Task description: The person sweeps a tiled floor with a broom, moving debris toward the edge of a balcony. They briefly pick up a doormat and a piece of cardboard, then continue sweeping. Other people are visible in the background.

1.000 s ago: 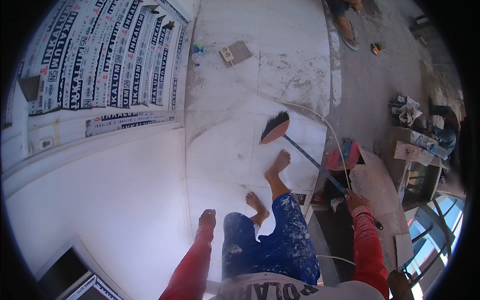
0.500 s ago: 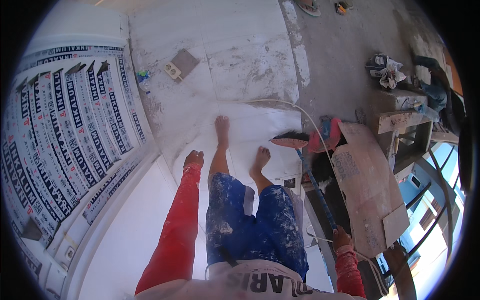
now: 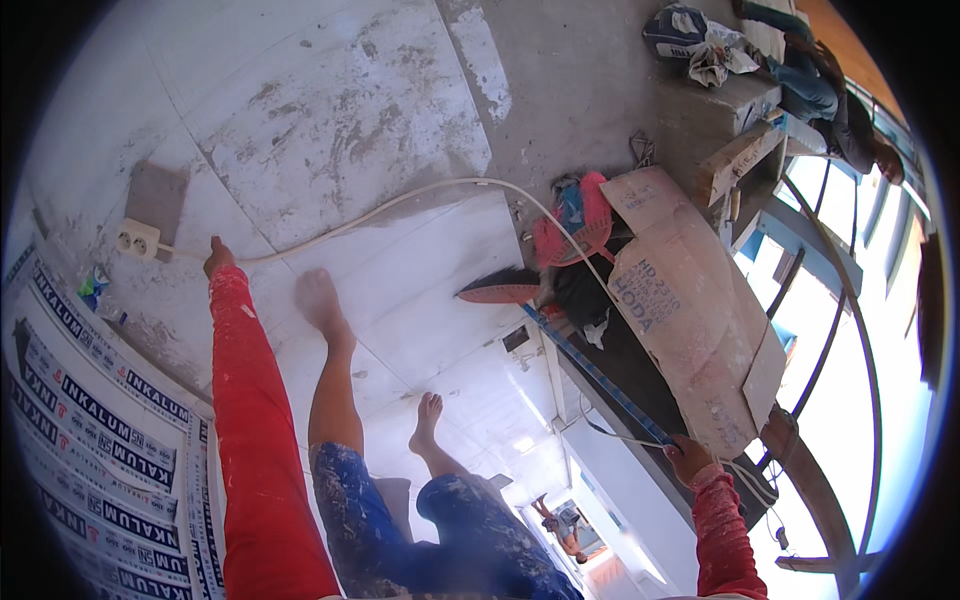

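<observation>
My right hand (image 3: 686,460) is closed around the blue handle of a broom (image 3: 595,375). The broom slants away to the left, and its pinkish head with dark bristles (image 3: 500,287) is at the far end, over the pale floor; whether it touches is hard to tell. My left hand (image 3: 217,257), at the end of an outstretched arm, looks empty, with at least one finger extended. It appears beside a pale cable (image 3: 380,207) that runs from a socket block (image 3: 137,240) across the floor.
A flattened cardboard sheet (image 3: 690,300) lies at the right, beside a pink basket-like item (image 3: 575,235). Wooden framing (image 3: 740,160) and a crumpled bag (image 3: 700,40) stand beyond. Film-wrapped panels (image 3: 110,420) line the left. Another person (image 3: 562,527) is visible at the lower middle.
The view has turned and shifted. My left arm reaches farther forward, toward the socket block. One bare foot is blurred, with the legs in a new stance. My right hand still grips the broom.
</observation>
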